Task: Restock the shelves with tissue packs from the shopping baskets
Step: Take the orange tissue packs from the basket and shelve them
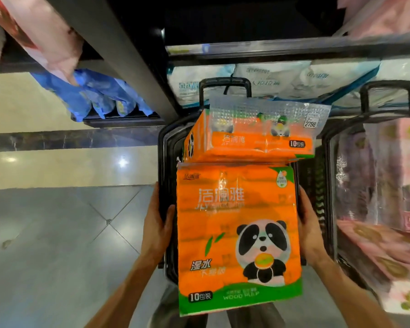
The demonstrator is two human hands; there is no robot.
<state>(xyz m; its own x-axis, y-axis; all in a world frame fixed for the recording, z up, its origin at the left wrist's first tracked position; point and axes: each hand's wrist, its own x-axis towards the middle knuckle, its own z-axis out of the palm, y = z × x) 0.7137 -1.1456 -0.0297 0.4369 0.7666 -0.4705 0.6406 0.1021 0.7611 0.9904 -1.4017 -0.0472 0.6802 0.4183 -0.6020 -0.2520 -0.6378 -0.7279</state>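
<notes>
Store shelves [294,47] packed with white tissue bags [258,78] rise at the far side, above a black shopping basket [168,147] on the floor. Over the basket, a person lifts a large orange tissue pack [237,233], a second orange pack [251,138] leaning at its far end. The left hand [155,223] and right hand [309,221] clamp opposite edges, thumbs on the front and the other fingers hidden behind. Held only by its sides, the slick wrapper could slide free, or nudge the second pack off the basket.
</notes>
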